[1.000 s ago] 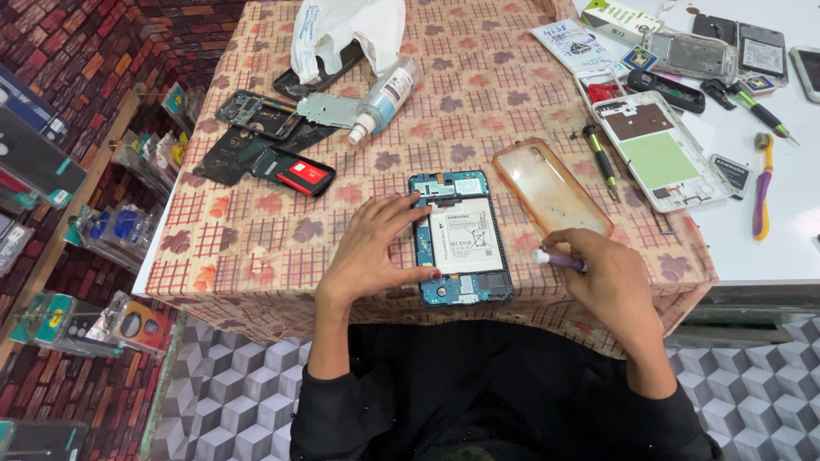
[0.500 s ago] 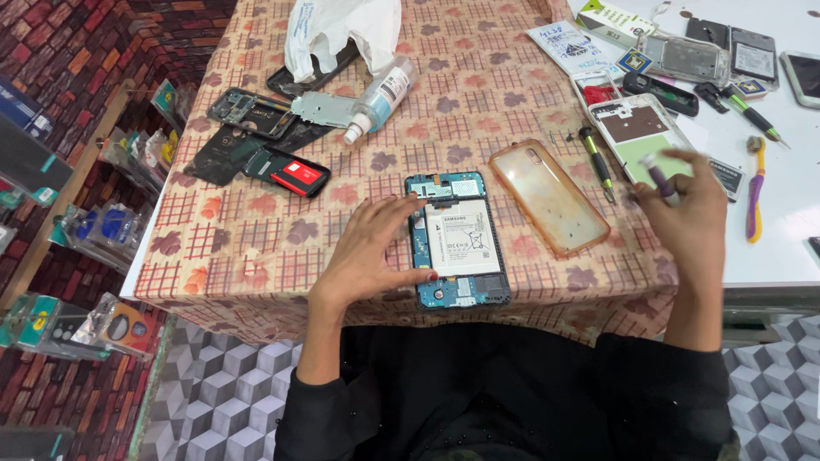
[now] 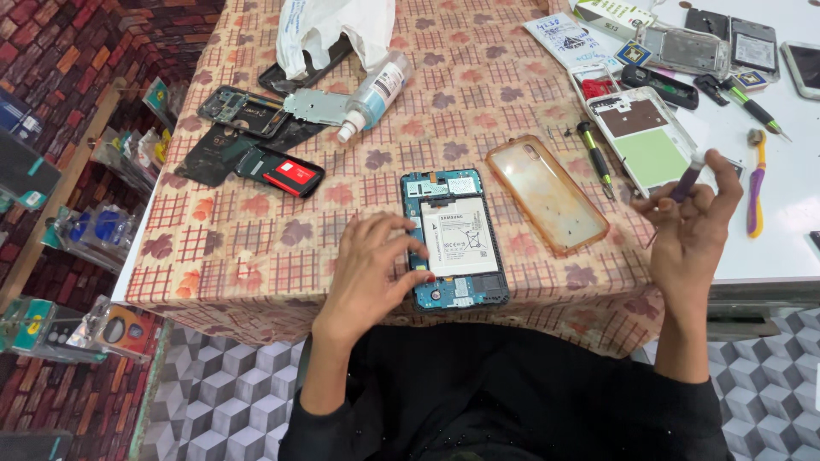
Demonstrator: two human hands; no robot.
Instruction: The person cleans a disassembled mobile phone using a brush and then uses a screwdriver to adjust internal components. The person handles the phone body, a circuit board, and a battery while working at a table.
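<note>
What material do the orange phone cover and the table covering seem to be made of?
The orange phone cover looks like soft, see-through plastic or silicone: the cloth pattern shows through it and its surface shines. The table covering looks like printed cloth or vinyl: it hangs over the edge and carries a leaf-and-check print.

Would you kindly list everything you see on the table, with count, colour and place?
opened tablet: one, blue frame with white battery, table front edge
clear case: one, amber-tinted, right of tablet
spray bottle: one, clear with white nozzle, lying above tablet
plastic bag: one, white, table top
dismantled phone parts: several, black and red, left side
open phone back: one, white and green, right
screwdriver: one, green-black, beside case
left hand: fingers resting on tablet
right hand: raised, holding purple tool
</note>
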